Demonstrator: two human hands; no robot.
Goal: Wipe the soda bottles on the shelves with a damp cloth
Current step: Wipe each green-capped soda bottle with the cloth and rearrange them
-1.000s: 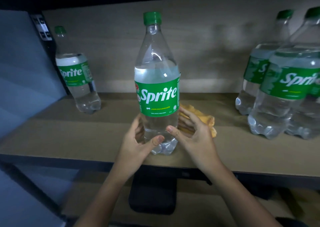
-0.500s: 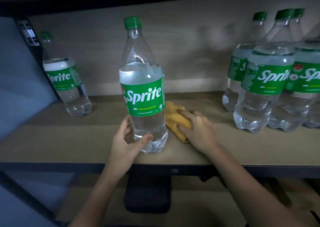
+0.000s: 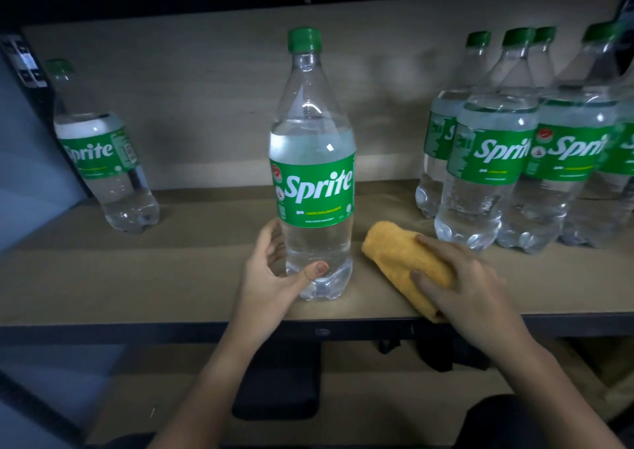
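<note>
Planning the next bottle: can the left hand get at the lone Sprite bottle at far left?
Probably yes, once freed: the left hand now grips the centre bottle, and only bare shelf lies between it and the far-left bottle.

At three o'clock, the cluster of clear plastic green-labelled soda bottles (image 3: 535,170) is smeared with motion blur, its rightmost bottle cut off by the frame edge, and the rear ones are largely hidden behind the front ones. The right hand (image 3: 470,287) covers the near end of the rolled orange cloth (image 3: 401,260). At six o'clock, a dark blocky object (image 3: 278,390) below the tan wooden shelf (image 3: 154,277) is too dim to identify.
</note>
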